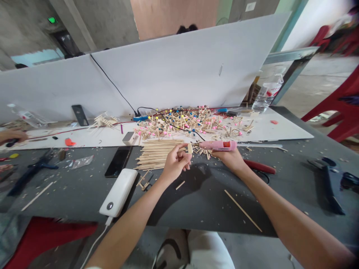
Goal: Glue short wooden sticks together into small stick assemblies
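My left hand (177, 161) pinches a small light wooden piece (190, 148) between thumb and fingers, above the table. In my right hand (230, 156) is a pink hot glue gun (218, 145), its nozzle pointing left at the wooden piece. A narrow gap seems to lie between nozzle and wood, though I cannot tell whether they touch. Behind and left of my left hand lies a row of thin wooden sticks (154, 154). Short cut sticks (206, 152) are scattered under the glue gun. A loose bit of stick (180, 185) rests just in front of my left hand.
Farther back is a heap of small stick pieces with coloured balls (179, 121) before a white partition (174, 74). A white power bank (119, 192) and black phone (118, 161) lie left. Red-handled pliers (259, 166) lie right. Another person's hand (12, 136) shows far left.
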The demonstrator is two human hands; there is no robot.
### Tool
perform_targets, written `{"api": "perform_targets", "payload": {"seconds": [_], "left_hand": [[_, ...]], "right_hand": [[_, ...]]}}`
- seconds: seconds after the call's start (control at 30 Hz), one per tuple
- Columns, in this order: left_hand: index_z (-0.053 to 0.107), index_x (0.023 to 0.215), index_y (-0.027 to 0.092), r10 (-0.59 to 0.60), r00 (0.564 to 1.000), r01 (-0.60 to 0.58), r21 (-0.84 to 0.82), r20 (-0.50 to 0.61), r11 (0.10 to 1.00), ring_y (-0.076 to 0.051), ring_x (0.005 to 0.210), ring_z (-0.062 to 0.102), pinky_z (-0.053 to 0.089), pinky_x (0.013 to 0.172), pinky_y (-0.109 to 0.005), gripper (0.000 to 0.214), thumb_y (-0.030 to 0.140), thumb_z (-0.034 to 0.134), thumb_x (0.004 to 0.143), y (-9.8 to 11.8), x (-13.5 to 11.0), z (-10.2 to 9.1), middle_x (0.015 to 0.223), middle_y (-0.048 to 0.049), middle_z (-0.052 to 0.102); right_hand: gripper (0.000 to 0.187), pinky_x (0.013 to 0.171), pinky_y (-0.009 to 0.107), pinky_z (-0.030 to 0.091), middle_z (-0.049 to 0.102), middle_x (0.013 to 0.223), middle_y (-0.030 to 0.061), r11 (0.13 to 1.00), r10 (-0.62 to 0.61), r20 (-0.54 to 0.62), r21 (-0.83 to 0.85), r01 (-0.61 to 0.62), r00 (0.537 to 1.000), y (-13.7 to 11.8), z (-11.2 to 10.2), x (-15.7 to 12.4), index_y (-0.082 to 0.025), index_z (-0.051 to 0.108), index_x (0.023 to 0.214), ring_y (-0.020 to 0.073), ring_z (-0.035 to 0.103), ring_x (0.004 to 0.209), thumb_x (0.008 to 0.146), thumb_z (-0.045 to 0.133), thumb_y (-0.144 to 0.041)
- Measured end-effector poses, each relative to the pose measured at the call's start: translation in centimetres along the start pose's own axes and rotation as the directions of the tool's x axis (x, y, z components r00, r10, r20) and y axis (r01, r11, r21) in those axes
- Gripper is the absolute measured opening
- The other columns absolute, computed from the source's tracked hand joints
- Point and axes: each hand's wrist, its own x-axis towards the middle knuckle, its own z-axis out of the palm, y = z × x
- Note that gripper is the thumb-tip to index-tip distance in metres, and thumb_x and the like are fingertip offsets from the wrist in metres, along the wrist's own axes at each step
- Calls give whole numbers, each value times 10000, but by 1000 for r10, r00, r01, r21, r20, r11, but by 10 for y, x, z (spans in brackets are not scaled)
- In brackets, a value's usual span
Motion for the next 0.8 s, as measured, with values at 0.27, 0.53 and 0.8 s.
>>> {"api": "perform_targets", "payload": {"seconds": [0.27, 0.53, 0.8], "left_hand": [[512, 1290, 153, -12, 1000, 12, 11, 4, 1000, -106, 508, 587, 410, 444, -191, 612, 477, 756, 832, -1, 0, 0, 672, 34, 613], [516, 1301, 159, -21, 1000, 21, 16, 16, 1000, -106, 511, 588, 412, 452, -191, 617, 480, 756, 831, -1, 0, 1, 676, 29, 612], [511, 1314, 158, -13, 1000, 13, 16, 28, 1000, -106, 514, 591, 413, 458, -193, 623, 477, 751, 835, -2, 0, 0, 684, 27, 615]], "right_hand": [[365, 886, 373, 560, 796, 905, 16, 999, -31, 18, 44, 31, 999, -5, 0, 0, -212, 825, 918, 296, 716, 980, 641, 594, -159], [392, 816, 357, 564, 796, 903, 12, 1000, 6, -31, 16, -6, 1000, -1, 1, 1, -212, 828, 958, 275, 718, 894, 636, 608, -171], [344, 760, 341, 553, 778, 799, -7, 998, 59, -63, -7, -60, 996, 6, -1, 2, -209, 823, 919, 238, 700, 759, 635, 632, -184]]}}
